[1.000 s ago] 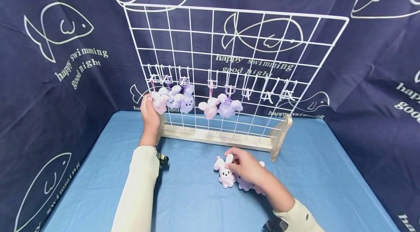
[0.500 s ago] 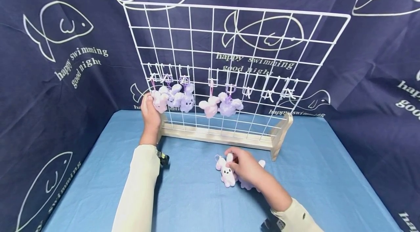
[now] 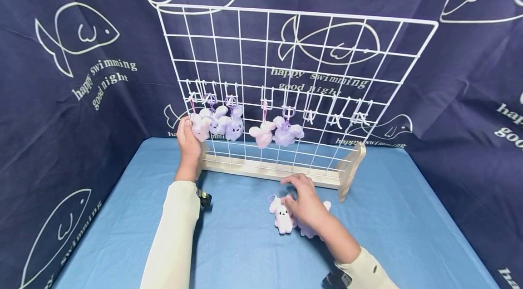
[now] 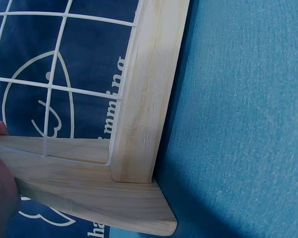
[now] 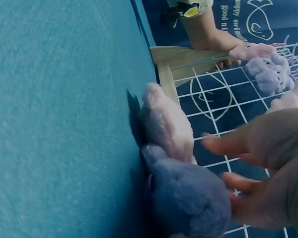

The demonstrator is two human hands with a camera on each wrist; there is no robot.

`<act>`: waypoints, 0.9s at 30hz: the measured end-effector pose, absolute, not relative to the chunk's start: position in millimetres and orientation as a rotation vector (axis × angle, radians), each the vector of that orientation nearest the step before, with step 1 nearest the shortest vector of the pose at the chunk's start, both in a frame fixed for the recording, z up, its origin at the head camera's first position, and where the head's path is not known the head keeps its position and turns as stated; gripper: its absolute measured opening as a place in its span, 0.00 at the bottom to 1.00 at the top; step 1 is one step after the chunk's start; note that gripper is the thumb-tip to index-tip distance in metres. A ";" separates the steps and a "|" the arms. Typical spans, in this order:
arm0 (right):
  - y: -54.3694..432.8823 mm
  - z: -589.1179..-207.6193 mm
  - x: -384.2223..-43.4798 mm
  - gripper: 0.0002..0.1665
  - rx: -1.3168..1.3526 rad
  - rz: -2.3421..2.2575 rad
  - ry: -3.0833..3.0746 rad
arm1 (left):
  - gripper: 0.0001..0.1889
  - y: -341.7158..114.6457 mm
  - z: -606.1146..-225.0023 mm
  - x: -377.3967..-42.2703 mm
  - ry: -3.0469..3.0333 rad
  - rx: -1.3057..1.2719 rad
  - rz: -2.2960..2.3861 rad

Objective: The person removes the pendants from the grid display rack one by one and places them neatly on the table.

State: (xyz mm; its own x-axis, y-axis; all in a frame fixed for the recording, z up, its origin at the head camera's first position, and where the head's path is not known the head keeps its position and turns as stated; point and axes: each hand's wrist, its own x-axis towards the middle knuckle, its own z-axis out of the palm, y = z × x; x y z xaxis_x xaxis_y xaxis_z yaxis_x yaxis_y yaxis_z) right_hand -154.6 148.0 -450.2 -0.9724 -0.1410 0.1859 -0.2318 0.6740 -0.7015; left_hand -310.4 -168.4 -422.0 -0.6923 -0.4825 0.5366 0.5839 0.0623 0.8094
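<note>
My left hand (image 3: 189,140) grips the left end of a white wire grid rack (image 3: 267,169) with a wooden base. In the right wrist view its fingers wrap the wooden end piece (image 5: 176,55). A pale pink plush bunny keychain (image 3: 283,220) lies face up on the table. Over it is my right hand (image 3: 307,205), fingers spread and holding nothing. Beside the pink bunny, partly hidden under that hand, lies a purple plush keychain (image 5: 188,198). Another pale ear (image 3: 327,205) shows past the right hand.
Several pink and purple plush keychains hang from hooks on the rack, among them a pink one (image 3: 263,134) and a purple one (image 3: 287,134). Farther right, bare white hooks (image 3: 335,119) hang on the grid. Dark fish-print cloth (image 3: 81,153) surrounds the blue table (image 3: 237,243).
The right hand has let go of the pale pink bunny's ear; its fingers have opened and lifted. Earlier the bunny shifted slightly right. The left hand keeps its grip on the rack.
</note>
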 end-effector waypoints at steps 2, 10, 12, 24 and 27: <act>147.2 -448.2 -155.6 0.25 0.258 1.283 -2.664 | 0.16 -170.1 -426.7 -315.8 -1.567 -0.100 -1.731; 141.3 -428.0 -164.5 0.27 0.065 2.304 -2.136 | 0.15 -172.9 -429.4 -317.1 -1.542 -0.116 -1.767; 141.1 -421.6 -165.8 0.29 0.027 2.603 -1.939 | 0.15 -173.5 -429.4 -316.1 -1.543 -0.133 -1.777; 143.2 -400.9 -171.5 0.51 0.233 3.410 -0.834 | 0.17 -173.9 -429.7 -316.1 -1.614 -0.083 -1.749; 142.0 -397.1 -171.2 0.52 0.211 3.426 -0.755 | 0.18 -172.3 -428.1 -315.2 -1.603 -0.082 -1.745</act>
State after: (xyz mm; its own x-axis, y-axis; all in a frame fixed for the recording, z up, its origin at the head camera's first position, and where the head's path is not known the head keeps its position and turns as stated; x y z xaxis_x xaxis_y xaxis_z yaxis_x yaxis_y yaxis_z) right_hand -171.2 142.0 -397.1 -0.9245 -0.3797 0.0350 0.3299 -0.8424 -0.4261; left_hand -315.2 -172.3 -428.1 -0.7153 -0.4727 0.5147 0.5527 0.0680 0.8306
